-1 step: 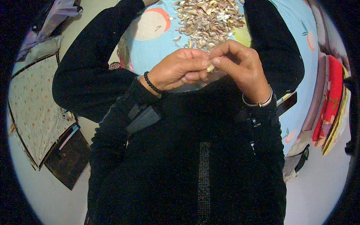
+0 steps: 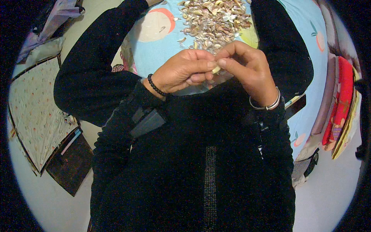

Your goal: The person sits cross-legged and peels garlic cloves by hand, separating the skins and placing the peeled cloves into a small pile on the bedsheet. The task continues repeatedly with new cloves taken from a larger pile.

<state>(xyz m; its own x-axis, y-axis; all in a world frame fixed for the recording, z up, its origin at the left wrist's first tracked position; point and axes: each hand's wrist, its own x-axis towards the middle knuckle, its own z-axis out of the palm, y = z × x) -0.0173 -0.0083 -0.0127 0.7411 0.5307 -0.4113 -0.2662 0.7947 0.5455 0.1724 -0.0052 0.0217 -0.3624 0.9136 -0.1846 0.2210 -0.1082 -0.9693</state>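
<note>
Small pale clove (image 2: 216, 70) pinched between fingertips of both hands, held up close to the chest. Left hand (image 2: 181, 72) and right hand (image 2: 247, 69) both closed on it, thumbs touching. Just beyond: pile of husks and cloves (image 2: 214, 21) on a light-blue patterned cloth (image 2: 162, 46). Folded red fabric (image 2: 342, 100) far right.

Light-blue fruit-print cloth (image 2: 162, 50), patterned mat (image 2: 34, 112) on floor left, red/yellow folded fabrics (image 2: 342, 104) right
</note>
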